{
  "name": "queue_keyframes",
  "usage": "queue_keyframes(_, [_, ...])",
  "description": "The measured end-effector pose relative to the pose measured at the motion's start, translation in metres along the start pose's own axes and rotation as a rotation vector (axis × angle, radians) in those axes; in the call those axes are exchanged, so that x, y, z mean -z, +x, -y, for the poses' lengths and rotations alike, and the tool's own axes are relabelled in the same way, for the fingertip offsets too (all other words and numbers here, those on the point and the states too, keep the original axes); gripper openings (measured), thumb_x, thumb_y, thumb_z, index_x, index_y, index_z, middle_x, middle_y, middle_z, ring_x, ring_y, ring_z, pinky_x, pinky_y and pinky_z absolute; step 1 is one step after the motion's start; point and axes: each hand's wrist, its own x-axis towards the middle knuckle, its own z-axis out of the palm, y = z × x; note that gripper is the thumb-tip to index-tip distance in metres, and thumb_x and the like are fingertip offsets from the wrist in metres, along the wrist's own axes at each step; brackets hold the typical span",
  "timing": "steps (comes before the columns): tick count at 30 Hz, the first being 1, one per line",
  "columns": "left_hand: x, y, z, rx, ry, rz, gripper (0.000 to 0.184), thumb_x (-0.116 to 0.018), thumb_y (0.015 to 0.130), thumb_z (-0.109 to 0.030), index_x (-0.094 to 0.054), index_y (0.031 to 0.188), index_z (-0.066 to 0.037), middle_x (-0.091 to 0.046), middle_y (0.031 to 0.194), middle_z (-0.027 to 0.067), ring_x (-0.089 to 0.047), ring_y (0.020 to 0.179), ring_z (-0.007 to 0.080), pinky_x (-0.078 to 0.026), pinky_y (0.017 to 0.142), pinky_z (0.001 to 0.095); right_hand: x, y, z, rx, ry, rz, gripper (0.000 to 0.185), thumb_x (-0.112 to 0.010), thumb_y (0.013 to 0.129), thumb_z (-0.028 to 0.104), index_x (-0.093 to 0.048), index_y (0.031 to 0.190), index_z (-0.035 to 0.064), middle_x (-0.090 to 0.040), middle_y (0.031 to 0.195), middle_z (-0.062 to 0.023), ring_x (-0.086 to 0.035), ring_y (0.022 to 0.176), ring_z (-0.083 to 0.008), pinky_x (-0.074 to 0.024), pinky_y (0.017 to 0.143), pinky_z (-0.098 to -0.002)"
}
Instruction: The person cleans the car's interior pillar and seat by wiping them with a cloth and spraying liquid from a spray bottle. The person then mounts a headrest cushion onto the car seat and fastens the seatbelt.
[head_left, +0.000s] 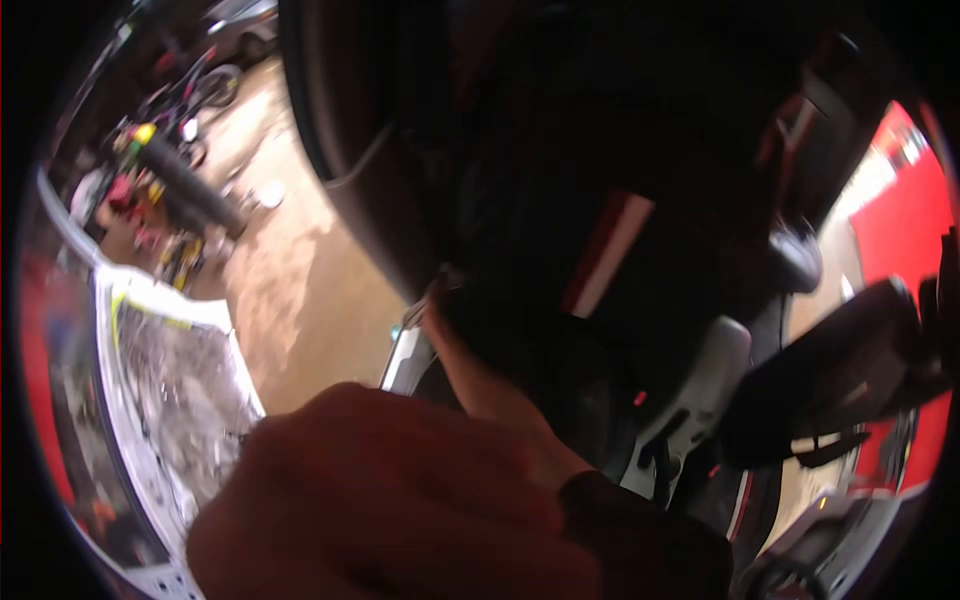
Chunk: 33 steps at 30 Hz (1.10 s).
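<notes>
Near grip (385,490), blurred: whether spread or pressed together cannot be told; far grip (431,302), equally unclear, beside the dark curved panel (368,215), right of the floor (315,310).

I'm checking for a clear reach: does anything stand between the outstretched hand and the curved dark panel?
Nothing visible does. The outstretched hand is at the lower end of the curved dark panel; blur hides whether they touch. The nearer hand sits lower in view, off that path.
</notes>
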Motion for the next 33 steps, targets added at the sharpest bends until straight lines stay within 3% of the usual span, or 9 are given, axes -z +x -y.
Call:
queue_keyframes(17, [-0.013,0.000,-0.004,0.016,-0.044,-0.059,0.019,-0.067,0.084,-0.001,-0.056,0.069,-0.001,-0.058,0.066,0.0053,-0.055,0.055,0.0117,-0.040,0.051,0.0237,0.027,-0.008,-0.019,-0.055,-0.094,-0.094,0.055,-0.038,0.104,0.049,-0.049,0.141,0.0100,-0.058,0.133,-0.0093,-0.060,0.114,-0.0236,-0.0473,0.101,-0.0369])
queue_keyframes(19, [-0.018,-0.021,0.006,0.202,-0.106,-0.283,0.018,-0.066,0.084,-0.001,-0.057,0.069,0.000,-0.058,0.067,0.0055,-0.056,0.056,0.0115,-0.040,0.052,0.0236,0.037,-0.008,-0.013,-0.066,-0.083,-0.122,0.055,-0.038,0.104,0.050,-0.048,0.141,0.0100,-0.058,0.133,-0.0092,-0.060,0.114,-0.0233,-0.0473,0.101,-0.0367])
queue_keyframes(21, [-0.017,-0.046,0.035,0.671,-0.280,-0.721,0.017,-0.066,0.084,-0.001,-0.057,0.070,0.000,-0.058,0.068,0.0058,-0.056,0.057,0.0114,-0.040,0.052,0.0235,0.039,0.006,-0.029,-0.085,-0.078,-0.125,0.055,-0.038,0.104,0.050,-0.048,0.141,0.0101,-0.058,0.133,-0.0092,-0.060,0.114,-0.0231,-0.0472,0.101,-0.0365])
queue_keyframes(22, [-0.005,-0.070,0.078,0.787,-0.242,-0.507,0.014,-0.066,0.089,-0.004,-0.060,0.076,-0.001,-0.059,0.068,0.0053,-0.054,0.054,0.0106,-0.040,0.051,0.0252,0.044,0.007,-0.028,-0.090,-0.072,-0.137,0.055,-0.038,0.104,0.050,-0.048,0.141,0.0101,-0.058,0.133,-0.0092,-0.060,0.114,-0.0230,-0.0472,0.101,-0.0364])
queue_keyframes(25, [-0.024,-0.234,0.200,1.258,-0.136,-0.674,0.028,-0.058,0.096,-0.021,-0.060,0.076,-0.001,-0.055,0.059,0.0045,-0.051,0.049,0.0132,-0.042,0.049,0.0274,0.053,0.021,-0.041,-0.105,-0.076,-0.150,0.055,-0.038,0.104,0.050,-0.048,0.142,0.0102,-0.058,0.133,-0.0091,-0.060,0.114,-0.0227,-0.0472,0.101,-0.0362])
queue_keyframes(27, [-0.053,-0.388,0.250,1.587,0.340,-0.484,0.037,-0.060,0.096,-0.034,-0.065,0.084,0.001,-0.066,0.071,0.0170,-0.068,0.065,0.0259,-0.053,0.062,0.0389,0.059,0.032,-0.046,-0.114,-0.079,-0.157,0.056,-0.038,0.104,0.050,-0.047,0.142,0.0103,-0.057,0.133,-0.0091,-0.060,0.114,-0.0224,-0.0471,0.101,-0.0360])
queue_keyframes(29, [-0.094,-0.481,0.245,1.421,0.783,-0.140,0.051,-0.056,0.097,-0.049,-0.065,0.092,0.001,-0.070,0.086,0.0255,-0.070,0.084,0.0394,-0.052,0.076,0.0498,0.064,0.042,-0.054,-0.120,-0.085,-0.168,0.056,-0.038,0.104,0.050,-0.047,0.142,0.0104,-0.057,0.133,-0.0090,-0.060,0.114,-0.0222,-0.0471,0.100,-0.0358])
queue_keyframes(31, [-0.112,-0.463,0.219,1.824,0.599,-0.152,0.062,-0.047,0.098,-0.058,-0.065,0.102,0.001,-0.069,0.094,0.0269,-0.066,0.096,0.0474,-0.049,0.086,0.0550,0.073,0.050,-0.067,-0.126,-0.090,-0.183,0.056,-0.038,0.104,0.050,-0.047,0.142,0.0104,-0.057,0.133,-0.0090,-0.060,0.114,-0.0220,-0.0471,0.100,-0.0356])
queue_keyframes(33, [-0.116,-0.454,0.219,1.764,0.619,-0.161,0.067,-0.038,0.100,-0.059,-0.066,0.107,0.001,-0.070,0.100,0.0271,-0.065,0.099,0.0477,-0.049,0.089,0.0550,0.081,0.063,-0.082,-0.135,-0.080,-0.190,0.056,-0.038,0.104,0.050,-0.047,0.143,0.0105,-0.057,0.133,-0.0089,-0.060,0.114,-0.0217,-0.0470,0.100,-0.0354])
